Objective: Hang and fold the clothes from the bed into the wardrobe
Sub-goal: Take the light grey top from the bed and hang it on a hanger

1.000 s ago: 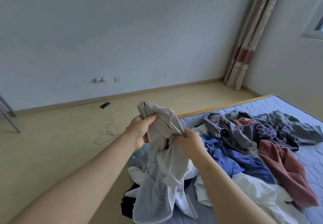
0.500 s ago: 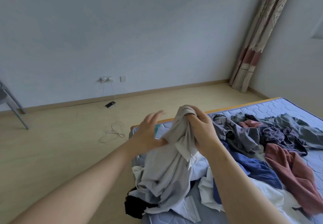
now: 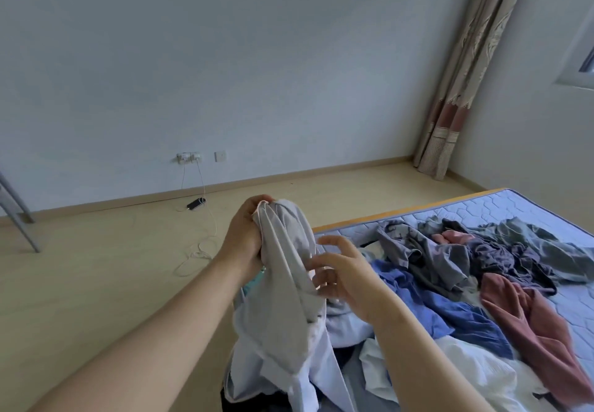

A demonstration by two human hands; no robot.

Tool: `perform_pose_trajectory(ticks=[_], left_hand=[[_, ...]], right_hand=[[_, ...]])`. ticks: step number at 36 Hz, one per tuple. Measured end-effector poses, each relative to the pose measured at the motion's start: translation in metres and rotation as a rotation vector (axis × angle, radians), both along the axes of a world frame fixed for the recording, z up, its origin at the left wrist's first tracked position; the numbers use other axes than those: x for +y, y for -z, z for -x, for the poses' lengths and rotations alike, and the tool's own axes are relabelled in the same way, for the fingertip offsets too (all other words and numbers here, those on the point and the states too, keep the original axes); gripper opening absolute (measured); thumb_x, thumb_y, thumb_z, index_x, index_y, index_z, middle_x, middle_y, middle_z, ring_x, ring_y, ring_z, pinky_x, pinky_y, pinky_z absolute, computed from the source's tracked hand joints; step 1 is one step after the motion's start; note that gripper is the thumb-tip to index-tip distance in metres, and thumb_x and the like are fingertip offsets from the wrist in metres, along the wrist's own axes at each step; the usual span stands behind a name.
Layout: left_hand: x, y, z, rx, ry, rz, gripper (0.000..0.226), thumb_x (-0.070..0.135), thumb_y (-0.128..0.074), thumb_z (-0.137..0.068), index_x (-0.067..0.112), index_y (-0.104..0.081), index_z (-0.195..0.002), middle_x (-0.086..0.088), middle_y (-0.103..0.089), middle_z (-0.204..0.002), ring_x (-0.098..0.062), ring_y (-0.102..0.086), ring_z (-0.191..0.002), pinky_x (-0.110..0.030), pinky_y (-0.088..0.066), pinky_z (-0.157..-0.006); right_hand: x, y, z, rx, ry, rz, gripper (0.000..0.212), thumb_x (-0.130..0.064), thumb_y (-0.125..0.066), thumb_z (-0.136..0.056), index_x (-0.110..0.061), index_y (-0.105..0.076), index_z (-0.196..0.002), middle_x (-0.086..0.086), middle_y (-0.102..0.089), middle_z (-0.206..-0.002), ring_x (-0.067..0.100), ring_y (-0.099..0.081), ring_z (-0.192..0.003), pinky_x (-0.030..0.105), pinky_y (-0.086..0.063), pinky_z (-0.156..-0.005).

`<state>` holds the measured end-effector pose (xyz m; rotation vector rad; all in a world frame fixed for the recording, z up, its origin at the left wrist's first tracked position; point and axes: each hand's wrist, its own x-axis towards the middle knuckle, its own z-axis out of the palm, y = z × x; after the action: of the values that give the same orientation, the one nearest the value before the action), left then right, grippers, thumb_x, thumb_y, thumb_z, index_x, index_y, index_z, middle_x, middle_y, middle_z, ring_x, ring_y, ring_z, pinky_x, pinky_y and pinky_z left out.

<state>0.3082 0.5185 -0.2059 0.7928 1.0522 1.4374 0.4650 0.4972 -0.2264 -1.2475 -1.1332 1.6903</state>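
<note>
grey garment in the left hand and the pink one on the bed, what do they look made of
Grey garment: thin, smooth, matte woven cloth, perhaps cotton or a blend; it hangs from the left hand in limp, narrow folds. Pink garment: thicker and softer, maybe a knit or fleece; its folds are broad and rounded. The fibre cannot be told.

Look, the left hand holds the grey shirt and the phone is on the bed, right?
No. In the head view the phone lies on the floor, not the bed. The left hand does hold the grey shirt.
</note>
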Motion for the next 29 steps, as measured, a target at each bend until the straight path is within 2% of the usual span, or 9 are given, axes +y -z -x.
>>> perform_pose_trajectory(ticks=[2,5,8,9,13,18,21,25,29], left_hand=[[-0.004,-0.006,0.002,-0.044,0.111,0.017,0.024,0.016,-0.043,-0.096,0.015,-0.054,-0.075,0.001,-0.055,-0.059,-0.013,-0.053,-0.057,-0.023,-0.046,-0.056],[-0.009,-0.006,0.007,0.034,0.194,0.014,0.031,0.016,-0.041,-0.098,0.013,-0.054,-0.07,0.001,-0.057,-0.05,-0.008,-0.055,-0.044,-0.017,-0.046,-0.048],[-0.01,-0.008,0.013,0.031,0.256,0.041,0.032,0.017,-0.042,-0.097,0.015,-0.054,-0.067,-0.003,-0.052,-0.058,-0.008,-0.053,-0.044,-0.021,-0.044,-0.049],[-0.01,-0.011,0.014,0.002,0.27,0.053,0.033,0.017,-0.041,-0.097,0.013,-0.054,-0.067,-0.003,-0.052,-0.057,-0.009,-0.053,-0.043,-0.018,-0.044,-0.046],[-0.007,-0.016,0.023,0.057,0.332,-0.026,0.032,0.005,-0.04,-0.095,0.013,-0.058,-0.07,-0.001,-0.055,-0.056,-0.012,-0.052,-0.045,-0.016,-0.043,-0.044],[-0.005,-0.007,0.024,0.739,0.453,-0.054,0.035,-0.014,-0.046,-0.085,0.014,-0.063,-0.072,-0.002,-0.062,-0.073,-0.01,-0.055,-0.065,-0.014,-0.043,-0.054],[-0.003,-0.005,0.013,0.77,0.395,-0.061,0.031,-0.006,-0.049,-0.077,0.022,-0.061,-0.086,-0.002,-0.061,-0.096,-0.014,-0.054,-0.089,-0.019,-0.044,-0.072],[0.002,0.0,0.005,0.785,0.632,-0.163,0.063,0.009,-0.07,-0.074,0.033,-0.042,-0.125,0.011,-0.046,-0.132,-0.007,-0.045,-0.122,-0.025,-0.041,-0.1],[0.0,0.0,-0.003,0.973,0.72,-0.029,0.036,0.023,-0.065,-0.083,0.011,-0.06,-0.116,-0.001,-0.061,-0.112,-0.015,-0.055,-0.105,-0.028,-0.046,-0.094]], right_hand=[[0.003,0.006,0.001,-0.217,0.073,-0.012,0.039,-0.008,-0.056,-0.089,-0.022,-0.04,-0.122,0.007,-0.06,-0.081,0.015,-0.055,-0.056,0.028,-0.052,-0.055],[0.007,0.014,0.004,-0.379,0.018,-0.11,0.038,-0.017,-0.059,-0.089,-0.028,-0.041,-0.12,0.003,-0.056,-0.084,0.013,-0.051,-0.066,0.022,-0.044,-0.059],[0.008,0.012,0.008,-0.499,0.061,-0.221,0.004,-0.017,-0.056,-0.09,-0.02,-0.055,-0.092,0.001,-0.054,-0.074,0.012,-0.045,-0.061,0.022,-0.034,-0.054],[0.01,0.012,0.007,-0.508,0.098,-0.232,0.008,-0.016,-0.054,-0.091,-0.017,-0.055,-0.083,0.001,-0.051,-0.07,0.012,-0.043,-0.058,0.022,-0.032,-0.052],[0.017,0.008,0.001,-0.404,0.276,-0.205,0.015,-0.008,-0.044,-0.091,-0.013,-0.045,-0.078,0.003,-0.044,-0.068,0.014,-0.038,-0.058,0.025,-0.028,-0.051],[0.02,-0.013,0.003,-0.058,0.423,-0.252,0.018,-0.01,-0.049,-0.093,-0.018,-0.047,-0.077,0.006,-0.049,-0.066,0.018,-0.042,-0.06,0.031,-0.034,-0.057],[0.017,-0.04,0.01,0.174,0.37,-0.326,0.02,-0.01,-0.052,-0.094,-0.02,-0.048,-0.076,0.0,-0.052,-0.054,0.016,-0.045,-0.05,0.028,-0.038,-0.053],[0.012,-0.069,0.018,0.061,0.214,-0.512,0.028,0.002,-0.048,-0.09,-0.018,-0.057,-0.073,-0.002,-0.052,-0.059,0.013,-0.046,-0.055,0.027,-0.038,-0.056],[0.009,-0.081,0.02,0.007,0.14,-0.596,0.027,-0.008,-0.054,-0.092,-0.017,-0.062,-0.068,-0.009,-0.057,-0.056,0.006,-0.05,-0.056,0.022,-0.042,-0.058]])
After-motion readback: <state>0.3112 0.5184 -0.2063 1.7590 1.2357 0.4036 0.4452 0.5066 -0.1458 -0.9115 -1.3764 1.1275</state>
